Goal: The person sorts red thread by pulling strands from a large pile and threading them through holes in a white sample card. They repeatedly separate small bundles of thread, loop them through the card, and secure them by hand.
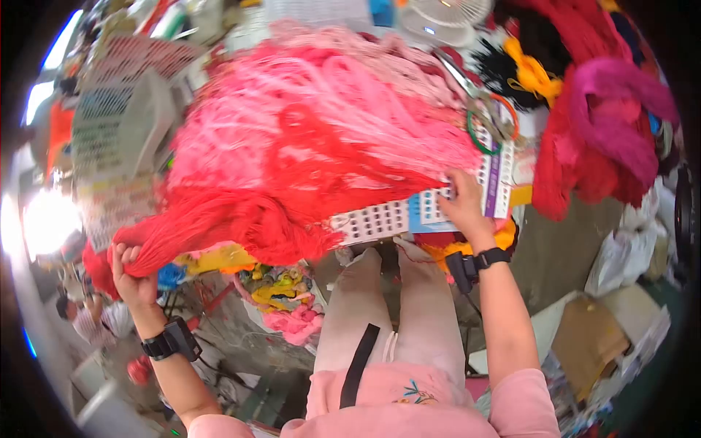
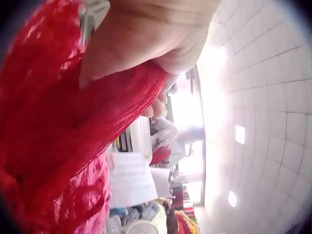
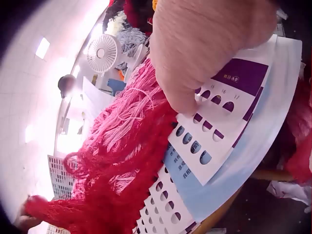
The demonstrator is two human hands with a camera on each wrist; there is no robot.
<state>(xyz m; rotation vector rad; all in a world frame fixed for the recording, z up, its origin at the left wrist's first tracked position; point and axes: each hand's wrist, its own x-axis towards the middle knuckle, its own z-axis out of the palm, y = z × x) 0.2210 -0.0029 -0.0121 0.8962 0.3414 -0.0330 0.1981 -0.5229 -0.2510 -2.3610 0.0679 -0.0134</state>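
Note:
A long hank of red yarn (image 1: 248, 215) stretches between my two hands across a pile of pink yarn (image 1: 226, 117). At its left end my left hand (image 1: 135, 281) grips the bundled strands, fingers curled round them; the left wrist view has the thumb over the red yarn (image 2: 73, 117). My right hand (image 1: 466, 208) pinches the tapered right end of the hank, at the edge of white cards with rows of punched holes (image 1: 372, 223). Its fingertips are close over a purple-and-white punched card (image 3: 204, 151) in the right wrist view, partly hiding it.
Scissors with green and orange handles (image 1: 493, 124) lie beyond my right hand. A small white fan (image 1: 445, 18) stands at the back. Plastic baskets (image 1: 102, 139) are at the left; magenta yarn (image 1: 621, 117) hangs at the right. Below the table edge sits a heap of coloured yarn (image 1: 281, 292).

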